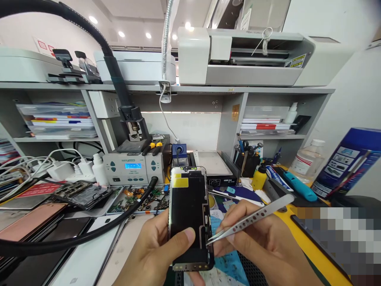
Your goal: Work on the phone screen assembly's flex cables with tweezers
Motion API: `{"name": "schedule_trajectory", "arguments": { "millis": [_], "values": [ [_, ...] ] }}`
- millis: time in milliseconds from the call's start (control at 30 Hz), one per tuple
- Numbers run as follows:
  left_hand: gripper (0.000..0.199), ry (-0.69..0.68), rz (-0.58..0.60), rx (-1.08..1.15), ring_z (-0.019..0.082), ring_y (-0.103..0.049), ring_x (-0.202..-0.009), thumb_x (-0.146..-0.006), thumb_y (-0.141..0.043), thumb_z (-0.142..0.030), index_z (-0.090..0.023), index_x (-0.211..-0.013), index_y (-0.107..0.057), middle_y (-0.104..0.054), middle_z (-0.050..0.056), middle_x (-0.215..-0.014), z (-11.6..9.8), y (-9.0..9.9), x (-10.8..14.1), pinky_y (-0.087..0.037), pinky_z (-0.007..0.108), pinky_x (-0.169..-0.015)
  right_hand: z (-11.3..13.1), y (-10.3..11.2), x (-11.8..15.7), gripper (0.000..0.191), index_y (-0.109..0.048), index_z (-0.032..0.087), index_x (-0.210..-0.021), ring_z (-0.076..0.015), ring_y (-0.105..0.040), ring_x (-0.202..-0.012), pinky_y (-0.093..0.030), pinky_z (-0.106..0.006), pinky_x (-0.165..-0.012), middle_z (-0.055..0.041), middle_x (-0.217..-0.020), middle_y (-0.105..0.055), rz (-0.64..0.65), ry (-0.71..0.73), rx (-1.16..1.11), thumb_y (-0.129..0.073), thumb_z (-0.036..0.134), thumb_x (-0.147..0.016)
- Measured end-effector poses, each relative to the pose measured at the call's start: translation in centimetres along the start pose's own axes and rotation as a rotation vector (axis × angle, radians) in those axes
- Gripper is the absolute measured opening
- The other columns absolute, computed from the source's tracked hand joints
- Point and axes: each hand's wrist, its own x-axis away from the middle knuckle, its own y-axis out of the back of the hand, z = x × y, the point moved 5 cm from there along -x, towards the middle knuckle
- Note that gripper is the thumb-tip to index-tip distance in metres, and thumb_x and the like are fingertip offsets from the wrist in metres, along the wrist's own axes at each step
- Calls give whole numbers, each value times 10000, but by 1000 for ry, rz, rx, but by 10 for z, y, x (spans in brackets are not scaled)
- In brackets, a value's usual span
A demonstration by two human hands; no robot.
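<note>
Near the lower middle, my left hand (pixel 157 248) grips a phone screen assembly (pixel 189 210) by its left side and lower end, thumb pressed on its black back. A yellow sticker (pixel 180 182) lies near the top of the assembly. My right hand (pixel 256 238) pinches silver tweezers (pixel 251 217) with a row of holes. Their tips meet the assembly's lower right edge or hover just over it; which of the two I cannot tell.
A soldering station (pixel 133 167) stands behind a tray of small parts (pixel 127 200). A black hose (pixel 98 235) arcs across the left side over several phones and tablets. Bottles, a blue can (pixel 347 163) and a tool holder (pixel 247 159) stand at the right.
</note>
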Motion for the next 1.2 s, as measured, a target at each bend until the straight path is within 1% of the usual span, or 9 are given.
{"name": "schedule_trajectory", "arguments": {
  "millis": [167, 300, 400, 467, 600, 733, 900, 1000, 1200],
  "values": [
    [410, -23, -11, -10, 206, -645, -709, -838, -727, -377, -162, -1184, -679, -719, 102, -991, 2, 1, 0, -590, 340, -537, 1, -1, 1, 254, -629, 179, -880, -173, -698, -777, -553, -300, -758, -36, -775, -727, 2, -14, 34, -714, 417, -900],
    [425, -31, 5, -59, 190, -652, -606, -843, -718, -391, -161, -1198, -668, -715, 73, -884, 1, 2, -1, -581, 343, -552, 3, -2, 1, 260, -626, 180, -873, -187, -687, -796, -541, -319, -771, -47, -784, -723, 13, -20, 57, -697, 428, -909],
    [428, -34, 9, -81, 187, -661, -571, -852, -707, -399, -162, -1204, -660, -705, 61, -846, 1, 2, -1, -569, 333, -557, 4, -1, 1, 266, -627, 182, -871, -189, -689, -800, -547, -321, -773, -45, -785, -723, 20, -20, 40, -709, 434, -898],
    [419, -32, 8, -82, 192, -666, -583, -856, -704, -396, -168, -1205, -661, -694, 55, -842, 1, 2, -1, -569, 332, -556, 3, -1, 0, 270, -624, 184, -885, -187, -699, -797, -555, -321, -776, -45, -786, -729, 18, -27, 19, -718, 438, -891],
    [398, -28, -10, -34, 212, -647, -700, -862, -705, -361, -166, -1207, -666, -696, 79, -883, 0, 1, 0, -585, 342, -538, 2, 1, -1, 241, -619, 188, -912, -190, -719, -807, -572, -326, -780, -41, -802, -728, 5, -29, 11, -723, 404, -896],
    [382, -31, -12, -19, 218, -637, -730, -863, -708, -335, -161, -1201, -671, -715, 99, -929, -1, -1, 0, -589, 349, -530, 1, 1, -2, 237, -612, 194, -912, -182, -717, -799, -578, -319, -775, -30, -793, -715, 5, -22, 13, -720, 405, -899],
    [293, -15, -27, -9, 191, -648, -644, -845, -725, -328, -143, -1073, -713, -732, 86, -896, -1, -1, 0, -579, 323, -532, 1, 0, 0, 248, -619, 191, -900, -177, -707, -798, -571, -306, -774, -34, -792, -720, 13, -26, 35, -706, 423, -906],
    [284, -10, -37, -10, 178, -652, -610, -826, -743, -337, -136, -1026, -720, -738, 86, -902, -1, -1, 1, -571, 304, -526, 2, -1, -1, 229, -625, 190, -885, -178, -699, -796, -563, -305, -772, -38, -798, -721, 12, -19, 67, -694, 406, -919],
    [330, -14, -6, -45, 179, -647, -588, -852, -713, -353, -150, -1111, -700, -726, 78, -884, 0, 0, 0, -572, 321, -532, 1, 1, -2, 241, -635, 186, -885, -184, -697, -795, -558, -319, -780, -40, -792, -720, 37, -18, 68, -707, 415, -904]
  ]
}}
